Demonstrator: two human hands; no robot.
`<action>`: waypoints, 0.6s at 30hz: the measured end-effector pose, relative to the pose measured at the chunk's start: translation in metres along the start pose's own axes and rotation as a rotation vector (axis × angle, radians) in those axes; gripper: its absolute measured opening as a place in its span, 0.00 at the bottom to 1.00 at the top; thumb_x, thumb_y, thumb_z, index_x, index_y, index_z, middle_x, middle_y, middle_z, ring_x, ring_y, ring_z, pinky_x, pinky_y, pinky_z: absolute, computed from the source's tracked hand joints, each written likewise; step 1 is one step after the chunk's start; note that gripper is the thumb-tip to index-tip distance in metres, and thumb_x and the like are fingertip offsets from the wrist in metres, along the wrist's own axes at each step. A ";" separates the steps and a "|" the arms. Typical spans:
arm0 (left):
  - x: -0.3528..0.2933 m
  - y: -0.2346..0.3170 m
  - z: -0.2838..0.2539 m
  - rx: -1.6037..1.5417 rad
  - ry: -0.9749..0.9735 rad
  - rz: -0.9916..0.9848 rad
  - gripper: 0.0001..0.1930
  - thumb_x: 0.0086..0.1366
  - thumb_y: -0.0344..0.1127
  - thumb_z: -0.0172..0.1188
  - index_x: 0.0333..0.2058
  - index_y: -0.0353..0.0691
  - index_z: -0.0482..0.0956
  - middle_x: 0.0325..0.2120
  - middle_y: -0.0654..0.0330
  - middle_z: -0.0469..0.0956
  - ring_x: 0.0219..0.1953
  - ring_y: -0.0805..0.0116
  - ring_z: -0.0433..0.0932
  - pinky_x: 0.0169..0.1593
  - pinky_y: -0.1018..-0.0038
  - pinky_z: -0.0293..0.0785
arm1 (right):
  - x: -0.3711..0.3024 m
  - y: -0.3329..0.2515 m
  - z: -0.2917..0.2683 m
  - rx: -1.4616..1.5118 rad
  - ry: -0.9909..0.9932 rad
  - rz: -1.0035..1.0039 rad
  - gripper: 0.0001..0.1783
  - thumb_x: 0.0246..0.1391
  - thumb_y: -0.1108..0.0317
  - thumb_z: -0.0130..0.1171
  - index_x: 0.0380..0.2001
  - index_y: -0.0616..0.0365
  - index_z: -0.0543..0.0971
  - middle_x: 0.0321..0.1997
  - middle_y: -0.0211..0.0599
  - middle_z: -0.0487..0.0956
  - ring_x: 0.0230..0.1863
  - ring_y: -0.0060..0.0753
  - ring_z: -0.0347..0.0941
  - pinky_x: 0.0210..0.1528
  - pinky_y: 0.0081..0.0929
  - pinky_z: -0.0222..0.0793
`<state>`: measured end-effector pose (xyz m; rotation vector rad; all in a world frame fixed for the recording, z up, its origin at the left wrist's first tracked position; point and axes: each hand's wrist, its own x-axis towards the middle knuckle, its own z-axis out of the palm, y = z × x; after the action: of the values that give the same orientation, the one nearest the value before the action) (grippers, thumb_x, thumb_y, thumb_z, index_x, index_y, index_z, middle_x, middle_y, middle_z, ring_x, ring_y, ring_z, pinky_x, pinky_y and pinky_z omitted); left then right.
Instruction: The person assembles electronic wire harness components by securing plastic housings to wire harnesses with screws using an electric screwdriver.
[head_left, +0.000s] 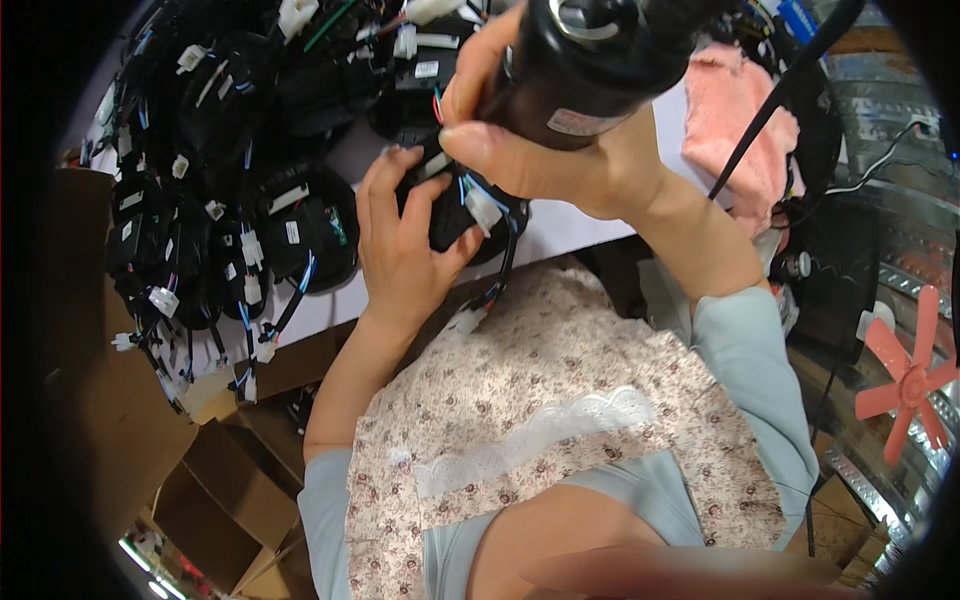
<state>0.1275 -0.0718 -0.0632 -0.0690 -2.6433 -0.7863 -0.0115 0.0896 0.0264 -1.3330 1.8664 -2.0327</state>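
In the upper middle of the frame, the right hand [580, 165] wraps around a black cylindrical tool [575, 85], whose lower end is hidden. Left of it, the left hand [410, 235] spreads its fingers and thumb across a black housing [450, 212] on the white tabletop [590, 228], apparently bracing it against shifting; how firmly it presses, I cannot tell. Similar black units [305, 225] crowd the upper left, perhaps grouped within reach, while a pink cloth [735, 125] lies upper right, clear of both hands
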 end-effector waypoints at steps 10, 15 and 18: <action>0.000 0.001 0.008 -0.097 -0.018 0.042 0.28 0.49 0.42 0.78 0.48 0.37 0.81 0.61 0.50 0.68 0.66 0.43 0.64 0.67 0.52 0.61 | 0.061 0.025 -0.086 0.101 0.732 -0.462 0.04 0.61 0.75 0.62 0.38 0.60 0.77 0.31 0.35 0.77 0.26 0.25 0.73 0.31 0.22 0.72; -0.002 0.000 0.008 -0.066 -0.027 0.038 0.29 0.50 0.40 0.77 0.50 0.37 0.81 0.62 0.49 0.67 0.68 0.42 0.61 0.69 0.52 0.60 | 0.069 0.039 -0.079 -0.016 0.745 -0.413 0.06 0.59 0.77 0.64 0.38 0.61 0.77 0.29 0.33 0.77 0.25 0.25 0.74 0.30 0.22 0.72; -0.007 0.002 0.004 -0.114 -0.005 0.029 0.32 0.50 0.40 0.78 0.54 0.38 0.78 0.64 0.49 0.64 0.69 0.43 0.60 0.69 0.53 0.59 | 0.076 0.019 -0.089 -0.148 0.101 -0.181 0.09 0.54 0.81 0.66 0.37 0.60 0.78 0.31 0.35 0.82 0.27 0.22 0.78 0.31 0.20 0.74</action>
<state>0.1329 -0.0679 -0.0679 -0.1394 -2.5949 -0.9273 -0.1229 0.1101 0.0612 -1.5137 2.0442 -2.1185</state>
